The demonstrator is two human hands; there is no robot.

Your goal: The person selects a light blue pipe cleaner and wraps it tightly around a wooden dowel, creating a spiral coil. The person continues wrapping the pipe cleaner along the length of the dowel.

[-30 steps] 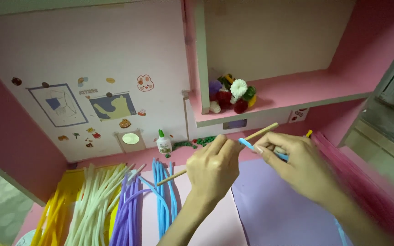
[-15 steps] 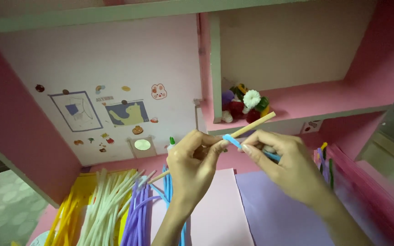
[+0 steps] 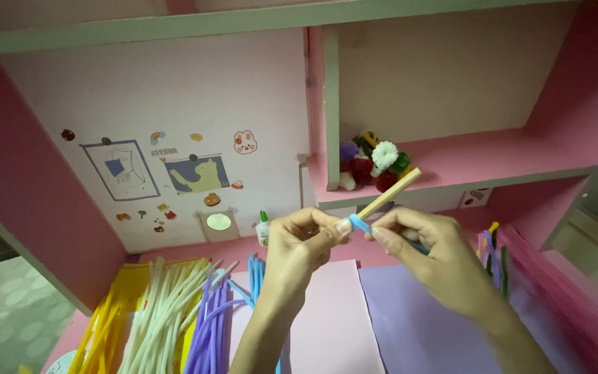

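A thin tan wooden stick [image 3: 387,197] tilts up-right, pinched by the left hand [image 3: 299,253]; the right hand [image 3: 437,260] wraps a blue pipe cleaner [image 3: 359,223] around it

Soft, even indoor light falls from about twelve o'clock; shadows stay faint. My view bends at the edges, and the pink strips [image 3: 576,298] at four o'clock smear with motion blur.

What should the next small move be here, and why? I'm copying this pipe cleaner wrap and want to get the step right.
Probably carry the blue pipe cleaner one more turn around the wooden stick. So far it only loops the stick beside the left hand, which pinches the stick's lower end, while the right hand holds the free length. Most of the stick above is bare.
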